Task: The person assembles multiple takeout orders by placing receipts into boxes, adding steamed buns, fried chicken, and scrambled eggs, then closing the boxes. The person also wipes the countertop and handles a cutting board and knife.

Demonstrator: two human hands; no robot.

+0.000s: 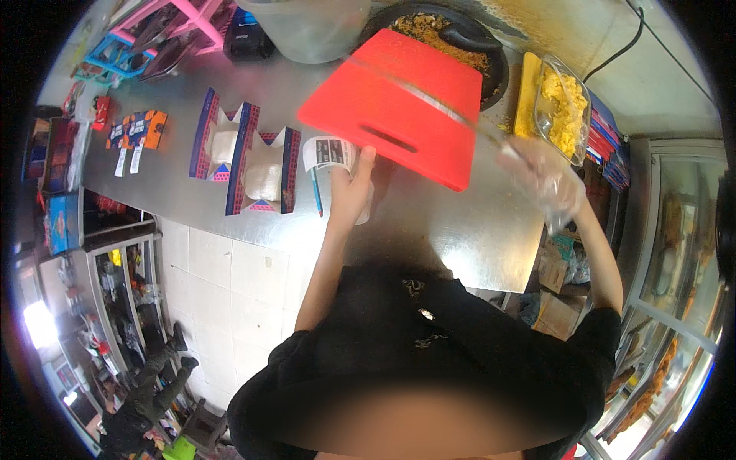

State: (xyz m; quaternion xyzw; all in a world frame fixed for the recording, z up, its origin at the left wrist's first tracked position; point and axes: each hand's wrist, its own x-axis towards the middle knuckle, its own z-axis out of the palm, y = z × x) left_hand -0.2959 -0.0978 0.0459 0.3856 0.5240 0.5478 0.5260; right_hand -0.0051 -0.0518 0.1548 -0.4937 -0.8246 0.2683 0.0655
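A red cutting board with a slot handle is tilted over the steel table. My left hand grips its near edge, thumb on top; the other fingers are mostly hidden. My right hand, in a clear plastic glove, is closed on the handle of a long knife, somewhat blurred by motion. The blade lies across the board's surface in view; whether it touches cannot be told. Beside my left hand are a printed white paper and a blue pen.
Two open patterned boxes with white wrapped contents stand on the steel table. Behind the board are a black round pan of brown crumbs and a translucent tub. A tray of yellow food sits right. Another person is lower left.
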